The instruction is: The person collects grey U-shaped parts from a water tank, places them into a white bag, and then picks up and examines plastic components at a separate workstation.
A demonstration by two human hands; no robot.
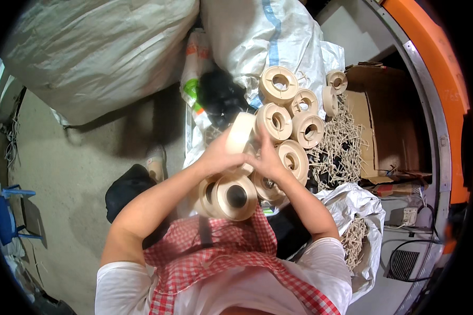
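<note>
1. Gripping a beige plastic spool (240, 134) from both sides, the left hand (218, 155) wraps its fingers around the near edge while the right hand (267, 157) presses its fingers against the other face — the spool is held tilted, just above the lap.
2. Below the hands, two more spools (228, 195) rest on the person's red checked apron (220, 244), touching each other.
3. Beyond the hands, a cluster of spools (291, 113) lies crowded together, edges touching, against a white woven sack (268, 37).
4. To the right, a heap of small plastic sticks (341, 144) spills toward a cardboard box (383, 121); another sack (360, 210) sits close by the right elbow.
5. Open room lies only to the left — bare concrete floor (79, 168), bounded at the top by a large bulging sack (94, 47).
</note>
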